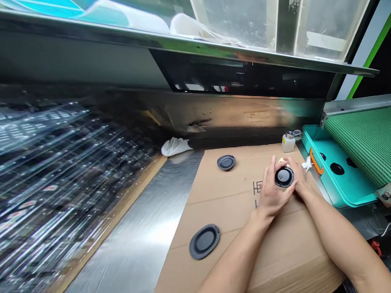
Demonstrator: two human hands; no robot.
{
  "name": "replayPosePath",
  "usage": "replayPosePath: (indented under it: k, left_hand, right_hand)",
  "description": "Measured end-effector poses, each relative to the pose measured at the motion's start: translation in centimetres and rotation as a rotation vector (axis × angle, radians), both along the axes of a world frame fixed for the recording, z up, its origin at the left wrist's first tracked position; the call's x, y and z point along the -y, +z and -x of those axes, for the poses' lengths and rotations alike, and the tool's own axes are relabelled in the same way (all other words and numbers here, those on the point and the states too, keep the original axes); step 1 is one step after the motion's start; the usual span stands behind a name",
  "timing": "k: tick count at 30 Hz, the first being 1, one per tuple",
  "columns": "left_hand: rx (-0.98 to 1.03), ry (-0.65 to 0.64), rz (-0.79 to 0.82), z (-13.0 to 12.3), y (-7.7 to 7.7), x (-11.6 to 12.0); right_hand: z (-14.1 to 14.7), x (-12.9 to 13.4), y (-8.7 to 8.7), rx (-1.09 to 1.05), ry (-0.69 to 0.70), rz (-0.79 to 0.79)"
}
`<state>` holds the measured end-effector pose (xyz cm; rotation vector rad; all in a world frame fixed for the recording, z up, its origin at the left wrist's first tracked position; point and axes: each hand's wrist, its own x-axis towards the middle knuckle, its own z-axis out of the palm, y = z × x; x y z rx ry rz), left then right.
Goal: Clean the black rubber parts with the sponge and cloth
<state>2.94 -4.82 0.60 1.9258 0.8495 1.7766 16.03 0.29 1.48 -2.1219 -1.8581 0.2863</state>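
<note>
Holding black disc (284,177) by rim in left hand (270,197) — curling right hand (300,175) alongside, unclear if gripping — having roomy cardboard (229,195) leftward, teal tray (352,189) rightward.

Left of the left hand (270,193), the cardboard (226,195) leaves an open lane between the far black disc (226,162) and the near black disc (204,241), running on over bare metal bench (143,228) to a blurred, glossy stack (61,183). Beyond the right hand (301,175), the teal bin (339,198) and green conveyor belt (363,142) block the right side, and a white bottle (288,143) stands ahead.
</note>
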Motion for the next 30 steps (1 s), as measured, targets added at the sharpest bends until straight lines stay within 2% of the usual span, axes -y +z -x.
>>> replayPosePath:
  k: [7,12,14,15,17,19,21,24,27,30]
  left_hand:
    - [-0.121,0.095,-0.067,-0.2,-0.3,0.0]
    - [-0.107,0.071,-0.064,0.1,-0.3,-0.2]
    - [-0.047,0.054,0.050,0.2,-0.4,-0.6]
    - [0.031,0.049,0.164,0.2,-0.5,-0.9]
    - [0.309,0.015,0.479,0.2,-0.7,-1.7]
    - [0.661,-0.105,0.792,0.3,-0.9,-2.6]
    - [0.932,-0.258,0.995,0.5,-1.0,-3.4]
    - [1.090,-0.414,1.119,0.9,-0.9,-4.1]
    - [1.074,-0.486,1.142,1.0,-0.9,-4.1]
    - [1.028,-0.478,1.132,0.7,-1.3,-4.2]
  right_hand:
    - [0.0,-0.2,-0.1,0.027,-0.001,-0.005]
    - [-0.4,-0.4,-0.5,-0.023,0.021,-0.032]
    - [-0.2,-0.6,-0.9,-0.143,-0.019,-0.120]
    - [0.0,-0.6,-1.1,-0.235,-0.052,-0.191]
    - [0.9,-0.5,-1.5,-0.446,-0.088,-0.314]
    - [2.1,0.0,-1.7,-0.599,-0.020,-0.315]
    - [3.4,0.9,-1.7,-0.630,0.125,-0.246]
    - [4.3,2.0,-1.2,-0.514,0.268,-0.227]
    - [3.9,2.0,-0.6,-0.334,0.169,-0.259]
    - [3.4,1.6,-0.5,-0.282,0.117,-0.250]
